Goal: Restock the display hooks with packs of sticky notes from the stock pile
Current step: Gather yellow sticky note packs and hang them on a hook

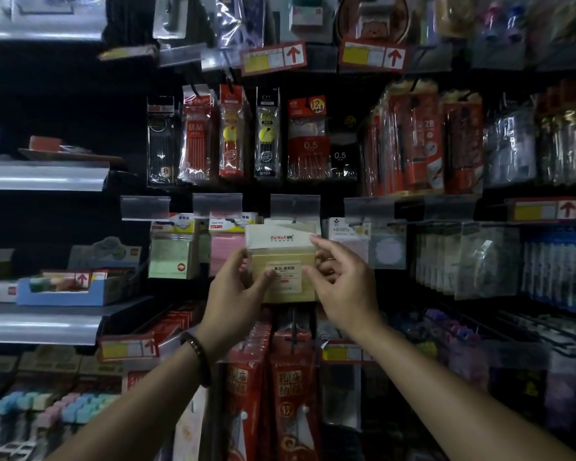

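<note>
Head view: the left hand (pixel 234 289) grips the brown sticky-note pack (pixel 284 276) between both hands; the right hand (pixel 345 291), half-open, pinches its other edge with thumb and forefinger.

Red refill pack (pixel 308 141): "12", "0.5". Black pack (pixel 341 151): "0.5". Black pen pack (pixel 160 144): "8". Red pencil pack (pixel 419 141): "2B". Sticky-note pack (pixel 281 239): header lettering, roughly "SUIXUA".

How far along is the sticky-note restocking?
Hanging already: a pale green sticky-note pack and a pink pack. In hand: left hand and right hand hold a kraft-brown pack with white header under a clear label holder. Left: hanging it; the stock pile is unseen.
</note>
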Available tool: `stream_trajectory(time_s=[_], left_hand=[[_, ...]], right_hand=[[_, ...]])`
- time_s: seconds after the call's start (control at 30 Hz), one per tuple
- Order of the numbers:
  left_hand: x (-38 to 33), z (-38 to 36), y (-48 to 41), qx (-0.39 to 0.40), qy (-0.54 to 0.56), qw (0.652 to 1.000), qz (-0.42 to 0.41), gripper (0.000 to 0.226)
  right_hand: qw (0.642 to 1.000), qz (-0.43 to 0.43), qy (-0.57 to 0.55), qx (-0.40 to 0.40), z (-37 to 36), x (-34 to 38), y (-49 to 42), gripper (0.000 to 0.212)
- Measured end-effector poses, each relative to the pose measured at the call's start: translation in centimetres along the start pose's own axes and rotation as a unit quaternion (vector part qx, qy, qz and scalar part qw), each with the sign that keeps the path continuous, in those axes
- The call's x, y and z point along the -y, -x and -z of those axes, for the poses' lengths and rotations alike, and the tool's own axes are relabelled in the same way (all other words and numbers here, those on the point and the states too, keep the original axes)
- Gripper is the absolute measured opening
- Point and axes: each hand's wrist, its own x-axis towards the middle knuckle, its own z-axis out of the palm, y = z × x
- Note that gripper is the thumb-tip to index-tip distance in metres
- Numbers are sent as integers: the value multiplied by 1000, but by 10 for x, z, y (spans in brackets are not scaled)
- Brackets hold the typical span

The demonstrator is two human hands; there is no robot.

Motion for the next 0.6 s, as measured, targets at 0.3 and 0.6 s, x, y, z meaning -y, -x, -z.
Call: stream_trajectory(time_s=[0.3,0.6], left_hand=[[-5,-11,-12,-78,-113,985,-101,58],[5,-12,-33,17,-244,961,-126,80]], right_hand=[[996,45,43,-63,-5,2,-17,44],[993,43,78,-78,-3,-11,-23,42]])
